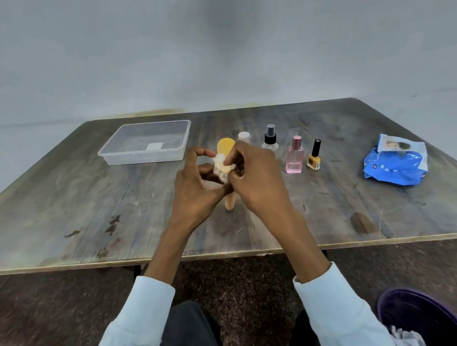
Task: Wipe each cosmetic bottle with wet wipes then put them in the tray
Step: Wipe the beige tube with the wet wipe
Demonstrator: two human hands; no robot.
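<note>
From the head view, a person sits at a worn, grey-brown wooden surface (78,199), both pale blue sleeves pushed back from the wrists. The left hand (196,189) holds a peach-coloured tube with a flat yellow-orange cap (225,146) above the middle of the surface; its fingers are curled round the tube's body, the thumb arched up beside the cap. The tube's lower end pokes out beneath the two hands. The right hand (255,175) pinches a crumpled white wet wipe (223,167) against the tube just under the cap, fingers bent tight on the wipe.

To the left of the hands lies a clear rectangular plastic tray (116,152), with only a small white label showing at its bottom. Behind and to the right of the hands stands a row of bottles: a small bottle with a pale pink cap (244,136), mostly hidden by the right hand, then a clear spray bottle with a black pump top (270,138), a pink glass perfume bottle with a rosy cap (294,158), and a yellow nail polish bottle with a tall black cap (314,156). All stand upright, near one another. Well apart, on the far right, lies a blue and white soft pack of wet wipes (395,166).

On the dark speckled floor at the lower right sits a purple bin (394,305) holding crumpled white wipes.
</note>
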